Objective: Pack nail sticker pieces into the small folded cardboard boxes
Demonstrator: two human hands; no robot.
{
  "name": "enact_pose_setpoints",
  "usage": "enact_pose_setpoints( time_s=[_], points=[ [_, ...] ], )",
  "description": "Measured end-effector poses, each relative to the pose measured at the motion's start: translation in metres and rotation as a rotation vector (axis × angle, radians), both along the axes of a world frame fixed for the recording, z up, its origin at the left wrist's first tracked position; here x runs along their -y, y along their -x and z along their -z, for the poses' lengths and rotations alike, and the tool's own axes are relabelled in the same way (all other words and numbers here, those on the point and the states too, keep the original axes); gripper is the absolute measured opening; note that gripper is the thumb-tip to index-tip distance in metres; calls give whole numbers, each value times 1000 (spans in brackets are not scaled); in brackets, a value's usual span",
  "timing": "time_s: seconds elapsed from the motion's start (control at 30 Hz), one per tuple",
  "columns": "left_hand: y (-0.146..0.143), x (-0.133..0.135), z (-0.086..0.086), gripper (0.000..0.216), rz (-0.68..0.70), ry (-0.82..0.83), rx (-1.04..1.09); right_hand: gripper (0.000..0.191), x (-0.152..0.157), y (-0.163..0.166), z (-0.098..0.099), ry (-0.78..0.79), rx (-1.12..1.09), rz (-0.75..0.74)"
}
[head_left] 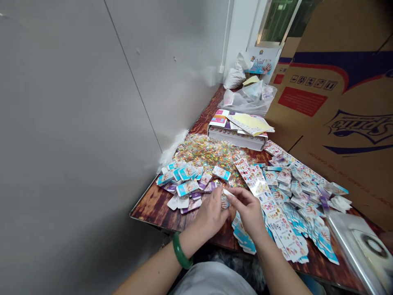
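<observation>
My left hand (210, 214) is closed round a small printed box (225, 201) with a hand picture on it. At the top end of that box, the fingers of my right hand (249, 208) pinch its white flap. To the left lies a heap of small blue and purple boxes (188, 187). Just beyond my hands spreads a pile of clear packets with colourful glittery pieces (208, 150). Long sticker sheets (260, 190) lie beside my right hand, and flat blue-and-white box blanks (244, 237) sit partly under its wrist.
More small boxes (296, 182) and fanned box blanks (322, 237) cover the right side. Behind are a white box of sheets (236, 137) and a plastic bag (250, 98). A large carton (337, 98) borders the right, a grey wall (76, 102) the left. A white device (368, 246) stands front right.
</observation>
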State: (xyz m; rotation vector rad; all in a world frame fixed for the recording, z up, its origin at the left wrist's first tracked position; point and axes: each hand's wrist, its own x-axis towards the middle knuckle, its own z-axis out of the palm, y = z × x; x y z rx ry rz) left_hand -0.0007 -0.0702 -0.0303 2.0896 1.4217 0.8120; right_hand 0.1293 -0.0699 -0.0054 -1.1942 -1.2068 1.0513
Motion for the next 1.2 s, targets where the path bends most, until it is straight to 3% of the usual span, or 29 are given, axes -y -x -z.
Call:
enact_pose_setpoints(
  time_s=[0.17, 0.3, 0.37, 0.43, 0.53, 0.63, 0.73, 0.83, 0.97, 1.07, 1.2],
  points=[
    [1, 3, -2, 51, 13, -53, -15, 14, -4, 3, -9, 39, -47, 21],
    [0, 0, -6, 47, -1, -44, 73, 9, -1, 6, -6, -193, 144, 13],
    [3, -3, -9, 40, -5, -22, 140, 16, 1, 7, -3, -316, 261, -65],
    [9, -7, -13, 38, -6, -14, 149, 28, 2, 5, 1, -343, 336, -169],
    [26, -17, -18, 44, -55, -56, -14, 37, -2, -11, 6, -248, 386, -212],
    [43, -28, -26, 52, -225, -154, -276, 28, -9, -39, 11, -97, 341, -7],
    [40, -28, -29, 57, -377, -224, -389, 26, -13, -65, 13, 32, 290, 164],
    [11, -12, -19, 45, -186, -143, -317, 27, -11, -74, 14, 75, 292, 188],
    [-43, 17, 11, 55, 40, 157, -315, 27, -7, -70, 20, 89, 376, 129],
    [-67, 28, 28, 60, 26, 211, -342, 26, -4, -69, 26, 82, 462, 76],
    [-68, 24, 35, 47, 29, 209, -248, 27, -1, -77, 31, 86, 526, 67]
  ],
)
